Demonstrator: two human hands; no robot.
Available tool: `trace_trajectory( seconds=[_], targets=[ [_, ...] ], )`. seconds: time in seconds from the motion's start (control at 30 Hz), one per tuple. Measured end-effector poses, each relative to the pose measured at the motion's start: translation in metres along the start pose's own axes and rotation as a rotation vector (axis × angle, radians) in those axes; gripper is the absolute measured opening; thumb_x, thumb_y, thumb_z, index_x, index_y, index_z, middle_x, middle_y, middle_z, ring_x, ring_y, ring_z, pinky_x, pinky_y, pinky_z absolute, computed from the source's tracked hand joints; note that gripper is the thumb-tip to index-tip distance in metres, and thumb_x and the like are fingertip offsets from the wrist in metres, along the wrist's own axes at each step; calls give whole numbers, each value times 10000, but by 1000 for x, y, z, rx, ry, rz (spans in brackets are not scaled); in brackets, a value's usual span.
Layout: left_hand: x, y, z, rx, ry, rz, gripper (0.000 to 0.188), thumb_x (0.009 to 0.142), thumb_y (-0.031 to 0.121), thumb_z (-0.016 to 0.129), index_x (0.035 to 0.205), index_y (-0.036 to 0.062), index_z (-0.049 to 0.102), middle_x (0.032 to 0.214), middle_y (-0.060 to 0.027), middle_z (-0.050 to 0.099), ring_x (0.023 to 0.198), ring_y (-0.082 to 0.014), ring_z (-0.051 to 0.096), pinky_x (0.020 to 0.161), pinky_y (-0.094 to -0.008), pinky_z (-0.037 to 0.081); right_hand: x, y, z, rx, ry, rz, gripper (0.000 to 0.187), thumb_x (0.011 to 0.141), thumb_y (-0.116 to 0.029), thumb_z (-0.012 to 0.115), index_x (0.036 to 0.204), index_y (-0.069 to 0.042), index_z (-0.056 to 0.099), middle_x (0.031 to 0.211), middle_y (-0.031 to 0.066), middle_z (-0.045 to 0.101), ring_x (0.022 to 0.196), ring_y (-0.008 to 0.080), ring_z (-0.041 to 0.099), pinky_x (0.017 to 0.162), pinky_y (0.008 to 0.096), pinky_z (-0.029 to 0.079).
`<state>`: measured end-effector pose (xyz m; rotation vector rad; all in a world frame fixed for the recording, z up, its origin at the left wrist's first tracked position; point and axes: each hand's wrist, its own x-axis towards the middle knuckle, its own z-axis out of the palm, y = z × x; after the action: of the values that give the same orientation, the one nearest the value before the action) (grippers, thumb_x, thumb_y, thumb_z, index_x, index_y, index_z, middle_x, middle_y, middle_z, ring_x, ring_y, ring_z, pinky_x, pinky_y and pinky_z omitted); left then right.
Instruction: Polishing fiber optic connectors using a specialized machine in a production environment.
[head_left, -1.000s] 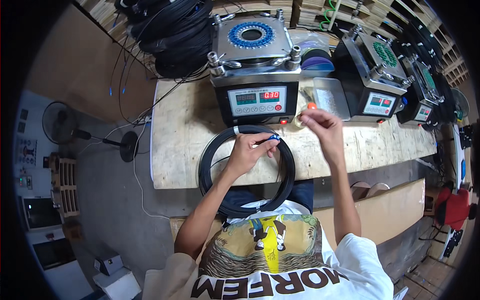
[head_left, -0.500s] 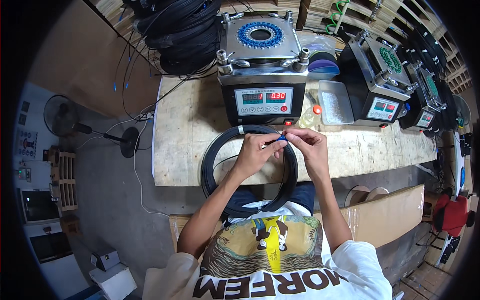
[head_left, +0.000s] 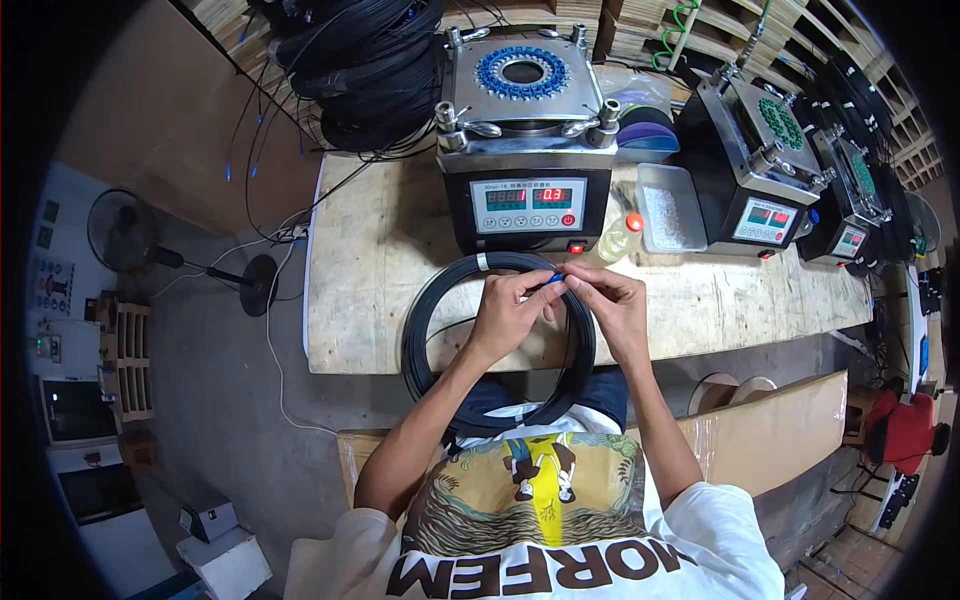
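Between my fingertips is a small blue cable connector point(head_left: 558, 280), mostly covered by them. My left hand point(head_left: 510, 312) pinches it from the left with thumb and forefinger. From the right, the closed thumb and fingers of my right hand point(head_left: 617, 308) meet at its other end. Both hands are above a large coil of black cable point(head_left: 418, 335), which overhangs the table's front edge and leans toward my lap. White tape binds the coil at its far side. Just beyond stands a polishing machine point(head_left: 527, 205) with a ring of blue connectors on top.
A bottle with a red cap point(head_left: 622, 240) and a clear plastic tray point(head_left: 672, 205) stand right of the machine on the wooden table point(head_left: 365, 290). Further right are more machines point(head_left: 765, 160) with green connectors. Black cable coils point(head_left: 355, 70) are piled at the back left.
My right hand has shifted slightly left, closer over the blue connector, and its fingers have moved on it. My left hand is almost where it was.
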<state>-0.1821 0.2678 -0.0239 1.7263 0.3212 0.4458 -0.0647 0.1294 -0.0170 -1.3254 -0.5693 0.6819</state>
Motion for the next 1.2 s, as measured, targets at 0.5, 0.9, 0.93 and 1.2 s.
trace_trajectory(
  seconds=[0.5,0.9,0.93,1.2],
  targets=[
    [9,0,-7,-168,60,-56,271,988,194,683,1123,-34,744,778,-86,730,693,-96,686,626,-256,527,8,-5,3,-14,-119,-16,296,1011,-89,618,1270,44,671,1213,130,696,1088,153,645,971,314,513],
    [10,-6,-49,306,282,123,271,979,148,703,1164,-49,724,857,-88,727,768,-82,650,682,-246,518,31,49,9,-796,-252,-497,286,861,29,664,1143,-3,697,1085,143,703,992,337,610,896,442,486],
    [11,6,-55,398,308,112,244,965,149,696,1128,-29,729,797,-141,673,656,-204,620,624,-319,486,28,50,7,-737,-164,-460,285,870,35,655,1150,-2,693,1064,148,698,970,336,616,878,424,491],
    [-15,-60,-147,411,349,-117,432,1015,80,565,1431,42,456,998,-154,739,738,-207,658,741,-345,536,35,66,14,-837,-51,-441,307,908,23,608,1208,-15,663,1007,178,671,937,396,636,818,455,509]
  ],
)
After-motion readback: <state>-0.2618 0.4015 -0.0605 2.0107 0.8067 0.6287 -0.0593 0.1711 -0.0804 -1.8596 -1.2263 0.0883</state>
